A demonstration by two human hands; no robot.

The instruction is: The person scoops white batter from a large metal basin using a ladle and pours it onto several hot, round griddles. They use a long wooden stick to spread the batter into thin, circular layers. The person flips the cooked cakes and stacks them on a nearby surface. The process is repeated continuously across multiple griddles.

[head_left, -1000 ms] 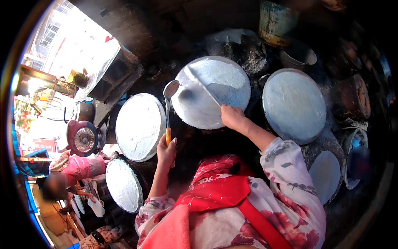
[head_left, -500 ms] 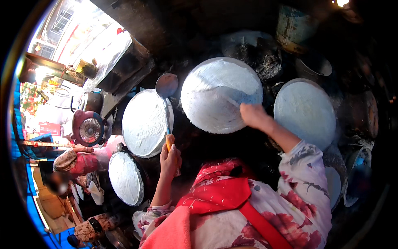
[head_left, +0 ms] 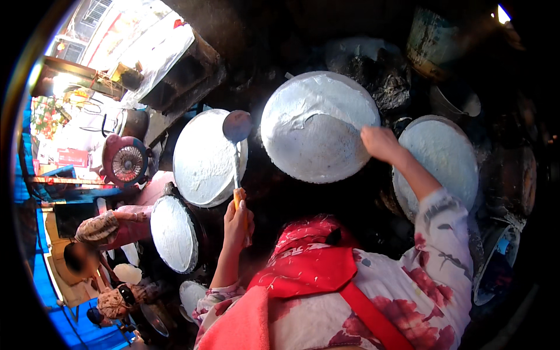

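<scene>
My left hand (head_left: 235, 224) is closed round the orange handle of a long ladle (head_left: 237, 125). The ladle's round bowl is raised over the far right rim of a round griddle (head_left: 207, 160) covered with a white layer. My right hand (head_left: 382, 144) is closed at the right edge of the middle griddle (head_left: 318, 154). A white layer (head_left: 318, 96) lies across that griddle's far part, its ragged edge running toward my right fingers. The nearer part is bare grey surface. What my right fingers pinch is too small to make out.
Another white-coated griddle (head_left: 174, 233) stands nearer on the left, and a round pale griddle (head_left: 438, 160) on the right, under my right forearm. A small fan (head_left: 126, 162) is at the left. Other people (head_left: 125, 300) work at the lower left. A bucket (head_left: 429, 44) stands far right.
My right hand has moved right and slightly farther away, to the middle griddle's edge. More grey surface shows there. The ladle is still in my left hand, with its bowl slightly lower in the picture.
</scene>
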